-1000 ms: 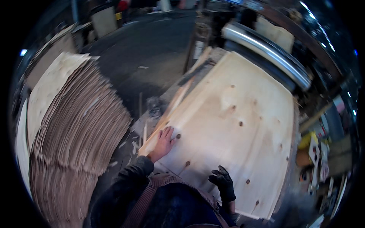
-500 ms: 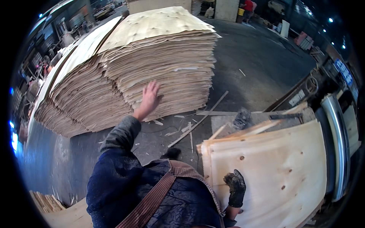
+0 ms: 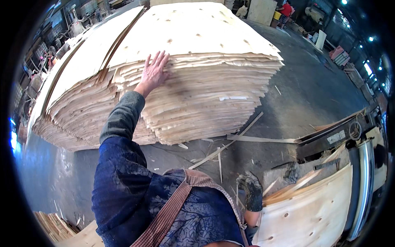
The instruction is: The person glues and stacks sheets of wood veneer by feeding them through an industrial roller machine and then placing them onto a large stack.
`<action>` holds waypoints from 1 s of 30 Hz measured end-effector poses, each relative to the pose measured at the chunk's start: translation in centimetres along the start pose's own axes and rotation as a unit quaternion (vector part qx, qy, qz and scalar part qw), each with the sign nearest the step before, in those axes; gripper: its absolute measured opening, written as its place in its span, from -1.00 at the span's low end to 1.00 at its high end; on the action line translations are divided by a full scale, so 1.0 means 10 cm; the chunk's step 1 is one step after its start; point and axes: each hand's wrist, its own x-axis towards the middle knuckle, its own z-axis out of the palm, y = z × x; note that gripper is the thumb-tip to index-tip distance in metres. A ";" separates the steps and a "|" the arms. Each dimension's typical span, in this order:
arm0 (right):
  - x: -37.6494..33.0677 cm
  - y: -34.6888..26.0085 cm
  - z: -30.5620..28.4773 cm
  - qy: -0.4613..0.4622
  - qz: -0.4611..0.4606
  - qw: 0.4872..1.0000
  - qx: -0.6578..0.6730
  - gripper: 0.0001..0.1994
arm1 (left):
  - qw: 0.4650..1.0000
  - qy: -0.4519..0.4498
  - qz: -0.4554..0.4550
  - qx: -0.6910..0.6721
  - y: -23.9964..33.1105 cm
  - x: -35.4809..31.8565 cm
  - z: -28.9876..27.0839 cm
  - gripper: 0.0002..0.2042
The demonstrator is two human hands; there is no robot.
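My left hand (image 3: 153,73), bare, is stretched out with its fingers spread at the near edge of a tall stack of wood veneer sheets (image 3: 197,103). Its fingertips overlap the edge of the knotty top sheet (image 3: 193,35); whether they touch it I cannot tell. My right hand (image 3: 250,191) wears a dark, dirty glove and hangs low at my right side. The fingers on it are loosely bent, with nothing visible in them. Beside it lies a pile of pale veneer sheets (image 3: 304,216) with knots.
More veneer stacks (image 3: 86,78) stand against the left of the tall one. Wood strips (image 3: 226,140) lie on the floor before it. A shiny metal roller (image 3: 363,191) runs beyond the right-hand pile, near a dark tool (image 3: 327,164). A person in red (image 3: 284,10) is far back.
My left hand has risen from in front of the stack's side to its top edge. The right hand has moved off the veneer pile, and my view has shifted nearer the stack.
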 end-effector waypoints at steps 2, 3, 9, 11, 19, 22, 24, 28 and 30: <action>0.33 0.01 0.14 -0.027 0.032 0.999 0.020 -0.58 | 0.998 -0.010 0.057 0.013 -0.12 0.06 0.08 -0.38; 0.54 0.00 0.20 -0.069 0.013 0.997 -0.042 -0.58 | 0.998 0.000 0.064 0.017 -0.14 0.08 0.12 -0.39; 1.74 -0.20 0.97 -0.281 0.200 0.902 0.259 -0.55 | 0.983 0.082 0.151 0.069 -0.27 0.19 0.03 -0.51; 2.15 -0.31 1.45 -0.372 0.133 0.899 0.190 -0.51 | 0.973 0.078 0.186 0.107 -0.36 0.30 -0.11 -0.54; 3.65 -0.87 3.34 -0.265 0.011 0.935 0.234 -0.31 | 0.961 0.114 0.229 0.109 -0.55 0.61 -0.34 -0.55; 4.00 -0.83 3.55 -0.054 -0.010 0.983 0.176 -0.38 | 0.956 0.061 0.238 0.162 -0.51 0.54 -0.29 -0.53; 4.12 -0.62 3.39 -0.077 -0.034 0.983 0.165 -0.49 | 0.974 0.014 0.204 0.098 -0.41 0.44 -0.23 -0.42; 4.36 -0.23 3.05 -0.039 -0.128 0.990 -0.039 -0.57 | 0.982 -0.097 0.136 0.090 -0.12 0.29 -0.09 -0.28; 4.38 -0.18 2.99 -0.080 -0.164 0.982 -0.046 -0.58 | 0.984 -0.071 0.143 0.076 -0.09 0.23 -0.06 -0.33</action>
